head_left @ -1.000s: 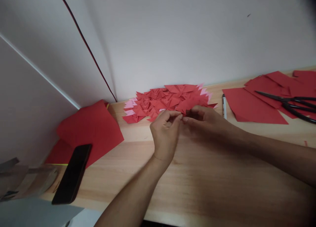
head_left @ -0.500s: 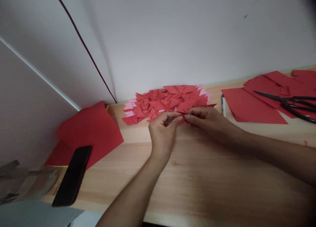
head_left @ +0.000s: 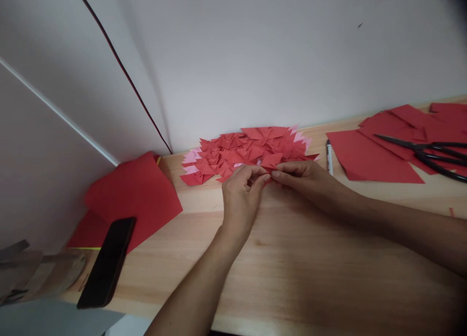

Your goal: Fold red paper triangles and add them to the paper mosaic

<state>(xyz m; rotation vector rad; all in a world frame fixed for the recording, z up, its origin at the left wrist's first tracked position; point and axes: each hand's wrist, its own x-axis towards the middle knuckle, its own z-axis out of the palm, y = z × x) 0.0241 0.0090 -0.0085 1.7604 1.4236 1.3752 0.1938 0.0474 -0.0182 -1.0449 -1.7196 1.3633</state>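
Note:
Between my two hands is a small folded red paper piece, its pointed upper part showing above my fingertips. My left hand pinches it from the left with thumb and forefinger. From the right, the thumb and fingers of my right hand grip it too. My fingers cover its lower part. Just behind lies a heap of folded red paper pieces, with pink pointed paper among them at the edges.
To the left, red paper sheets lie under a black phone, near a clear container. On the right are a marker, red paper squares and black-handled scissors. A wall rises behind the wooden table.
The folded paper piece is tilted differently and sits slightly lower between my fingers. My hands have barely shifted, staying close together. The surrounding things keep their places.

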